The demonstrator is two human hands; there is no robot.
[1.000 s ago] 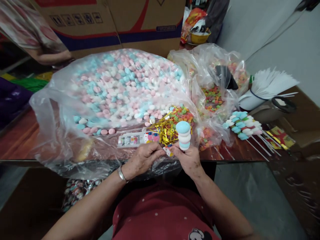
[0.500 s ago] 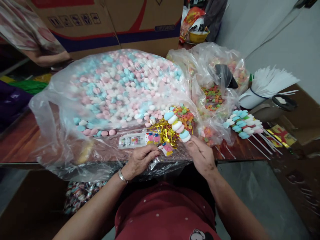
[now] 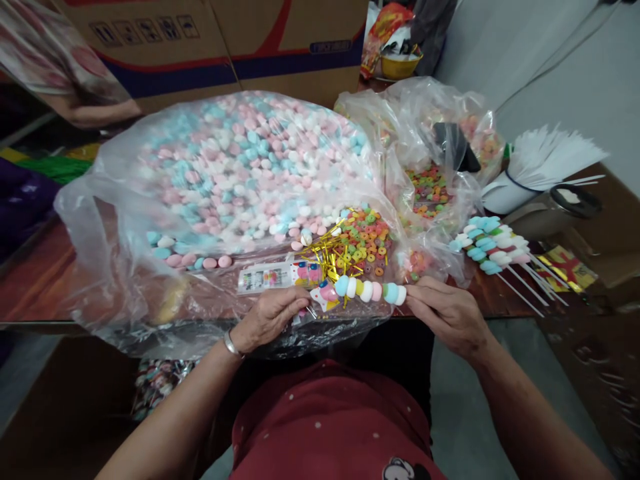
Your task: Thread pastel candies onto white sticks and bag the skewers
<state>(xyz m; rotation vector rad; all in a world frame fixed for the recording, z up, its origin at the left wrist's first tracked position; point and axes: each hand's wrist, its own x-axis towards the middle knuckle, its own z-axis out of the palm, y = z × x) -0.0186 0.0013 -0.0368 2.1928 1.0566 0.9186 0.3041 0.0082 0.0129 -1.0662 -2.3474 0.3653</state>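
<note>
Right hand point(image 3: 447, 313), in the head view, is closed on one end of a candy skewer point(image 3: 367, 291), which is held level to that hand's left. Just beside its far tip, a small printed bag point(image 3: 325, 297) is pinched by the left hand point(image 3: 273, 317), near the table's point(image 3: 43, 277) front edge.

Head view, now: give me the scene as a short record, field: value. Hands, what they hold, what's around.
Left hand: pinches a small printed bag
Right hand: grips a candy skewer at one end
Skewer pose: roughly level, far tip at the printed bag; whether inside, cannot tell
Beyond hands: gold strips, ring-shaped sweets, big clear bag of pastel sweets
Right side: pile of skewers, white mug of white sticks
Other person: forearm, upper left
</note>
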